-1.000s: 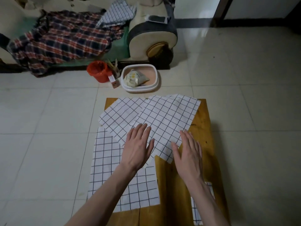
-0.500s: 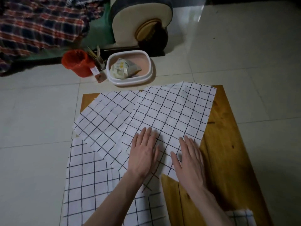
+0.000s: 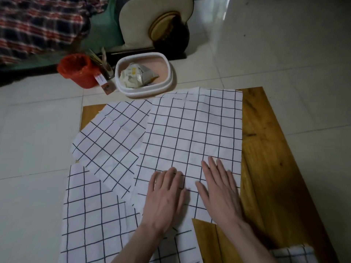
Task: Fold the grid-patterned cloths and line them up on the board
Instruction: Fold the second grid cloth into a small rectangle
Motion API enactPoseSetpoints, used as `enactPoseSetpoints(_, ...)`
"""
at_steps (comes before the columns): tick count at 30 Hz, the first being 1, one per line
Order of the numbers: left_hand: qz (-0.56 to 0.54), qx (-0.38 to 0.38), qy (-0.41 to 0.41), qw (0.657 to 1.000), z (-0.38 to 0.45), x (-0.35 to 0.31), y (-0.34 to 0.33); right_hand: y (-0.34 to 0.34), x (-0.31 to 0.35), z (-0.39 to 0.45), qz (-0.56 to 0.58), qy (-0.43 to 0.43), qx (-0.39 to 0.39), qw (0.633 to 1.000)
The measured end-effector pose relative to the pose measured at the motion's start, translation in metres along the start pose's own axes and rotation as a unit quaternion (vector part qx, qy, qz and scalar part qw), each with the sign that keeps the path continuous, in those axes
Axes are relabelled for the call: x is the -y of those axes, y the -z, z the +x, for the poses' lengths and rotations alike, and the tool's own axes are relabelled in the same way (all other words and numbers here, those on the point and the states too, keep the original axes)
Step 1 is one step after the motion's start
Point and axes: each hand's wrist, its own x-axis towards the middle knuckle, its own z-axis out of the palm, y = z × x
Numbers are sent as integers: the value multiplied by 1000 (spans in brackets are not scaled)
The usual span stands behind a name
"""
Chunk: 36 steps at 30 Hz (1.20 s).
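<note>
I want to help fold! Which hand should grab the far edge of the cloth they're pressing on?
Probably the right hand. It lies flat further up the top cloth, near its straight right edge along the bare board. The left hand sits lower, by the overlap with the other cloths.

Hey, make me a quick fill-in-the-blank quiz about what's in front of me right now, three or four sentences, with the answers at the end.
1. Both the left hand and the right hand lie flat on a cloth with a ____ pattern.
2. The cloths lie on a board made of ____.
3. The small bin on the floor beyond the board is coloured ____.
4. The white tub next to the bin holds a crumpled ____.

Missing words: grid; wood; red; bag
</note>
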Motion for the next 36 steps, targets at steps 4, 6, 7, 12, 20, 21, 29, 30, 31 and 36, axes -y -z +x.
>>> enactPoseSetpoints(4,-19,4,-4,1000,-3,2,5,3,-12,-13,-3,29,19,999)
enactPoseSetpoints(6,-9,-7,-3,1000,2,5,5,4,-19,-21,-9,42,29,999)
enactPoseSetpoints(7,-4,-16,-2,1000,7,7,5,5,-22,-25,-11,49,30,998)
enactPoseSetpoints(12,-2,-14,-1,1000,36,14,1,12,-47,-41,-11,87,21,996)
enactPoseSetpoints(20,-8,-26,-16,999,64,20,-3,37,-63,19,56,101,-103,988)
enactPoseSetpoints(21,-6,-32,-20,999,64,21,-4,39,-63,31,56,105,-113,986)
enactPoseSetpoints(29,-29,-63,-31,997,64,21,0,32,-59,62,95,106,-131,981)
enactPoseSetpoints(30,-35,-64,-31,997,65,22,0,33,-58,61,103,107,-136,979)
enactPoseSetpoints(31,-39,-64,-33,997,67,23,-1,34,-58,59,111,109,-139,978)
enactPoseSetpoints(36,-39,-75,-68,994,72,27,12,47,-64,56,127,142,-132,973)
